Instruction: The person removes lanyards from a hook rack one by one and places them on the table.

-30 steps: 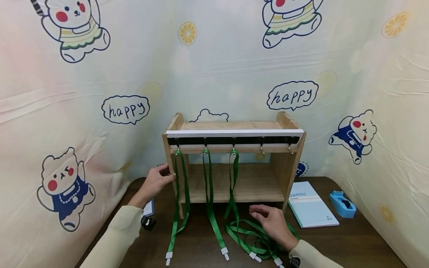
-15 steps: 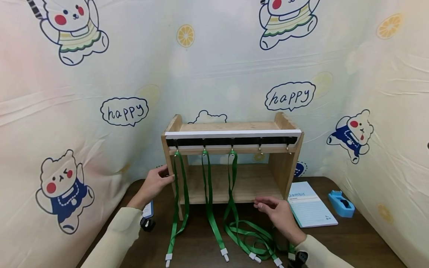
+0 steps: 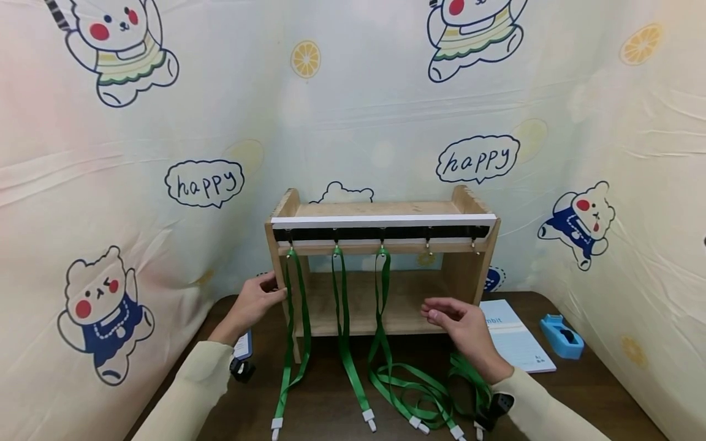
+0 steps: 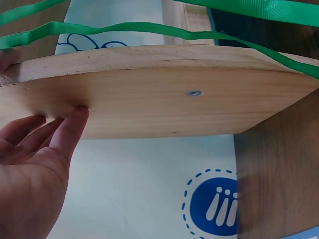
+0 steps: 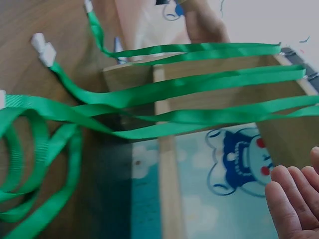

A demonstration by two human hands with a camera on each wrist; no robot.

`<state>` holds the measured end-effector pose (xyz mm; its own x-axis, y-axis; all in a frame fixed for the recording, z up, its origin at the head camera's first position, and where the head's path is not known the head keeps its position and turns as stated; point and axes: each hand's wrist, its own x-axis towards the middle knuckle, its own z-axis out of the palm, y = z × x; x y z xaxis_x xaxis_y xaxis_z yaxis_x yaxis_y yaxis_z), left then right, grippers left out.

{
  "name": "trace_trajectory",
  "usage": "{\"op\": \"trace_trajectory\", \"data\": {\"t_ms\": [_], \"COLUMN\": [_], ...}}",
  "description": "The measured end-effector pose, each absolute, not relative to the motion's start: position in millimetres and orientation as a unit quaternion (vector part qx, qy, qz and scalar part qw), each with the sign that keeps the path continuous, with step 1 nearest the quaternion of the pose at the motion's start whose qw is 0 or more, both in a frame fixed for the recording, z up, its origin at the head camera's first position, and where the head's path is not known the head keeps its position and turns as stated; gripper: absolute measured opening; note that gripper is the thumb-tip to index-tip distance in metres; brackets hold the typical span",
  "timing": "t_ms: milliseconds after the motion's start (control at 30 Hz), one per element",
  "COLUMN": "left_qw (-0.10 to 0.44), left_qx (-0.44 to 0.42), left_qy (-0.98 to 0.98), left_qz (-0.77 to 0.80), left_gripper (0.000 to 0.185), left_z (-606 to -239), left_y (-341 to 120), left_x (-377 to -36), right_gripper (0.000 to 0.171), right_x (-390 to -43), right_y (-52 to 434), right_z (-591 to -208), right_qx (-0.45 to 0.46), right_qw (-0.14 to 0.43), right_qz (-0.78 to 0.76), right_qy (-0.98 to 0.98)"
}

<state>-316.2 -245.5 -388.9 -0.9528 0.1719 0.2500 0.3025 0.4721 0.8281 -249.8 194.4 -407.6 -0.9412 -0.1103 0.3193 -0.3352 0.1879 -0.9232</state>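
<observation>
A small wooden shelf (image 3: 380,269) stands at the back of the dark counter (image 3: 331,416), with three green lanyards (image 3: 344,318) hanging from hooks on the black strip (image 3: 380,232) along its top rail and trailing down onto the counter in front. The left hand (image 3: 252,303) rests against the shelf's left side panel, its grip spread with straight fingers (image 4: 67,132) touching the wood. The right hand (image 3: 466,327) hovers in front of the shelf's lower right part, its grip loose and pinching nothing, above a heap of loose green lanyards (image 3: 436,392) lying on the counter. To the right of the shelf lie a notepad (image 3: 518,343) and, farther right, a blue tape dispenser (image 3: 562,335).
</observation>
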Motion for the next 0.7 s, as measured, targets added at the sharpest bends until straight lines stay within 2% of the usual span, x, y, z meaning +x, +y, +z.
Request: {"op": "trace_trajectory", "data": {"t_ms": [133, 300, 700], "left_qw": [0.066, 0.064, 0.067], "left_qx": [-0.137, -0.138, -0.142], "left_qy": [-0.856, -0.854, -0.854], "left_qz": [-0.493, -0.498, -0.495], "left_gripper": [0.045, 0.045, 0.044], "left_z": [-388.6, -389.9, -389.6], "left_y": [-246.6, -247.2, -246.6], "left_x": [-316.7, -316.4, -317.0], "right_gripper": [0.034, 0.031, 0.032], "right_x": [-249.3, -247.7, -248.1], "right_y": [190.6, 185.5, 175.7], "right_z": [-390.8, -372.7, -347.2], "right_qx": [0.167, 0.201, 0.234], "right_qw": [0.094, 0.124, 0.167], "right_qz": [0.619, 0.597, 0.585], "right_qy": [-0.761, -0.767, -0.758]}}
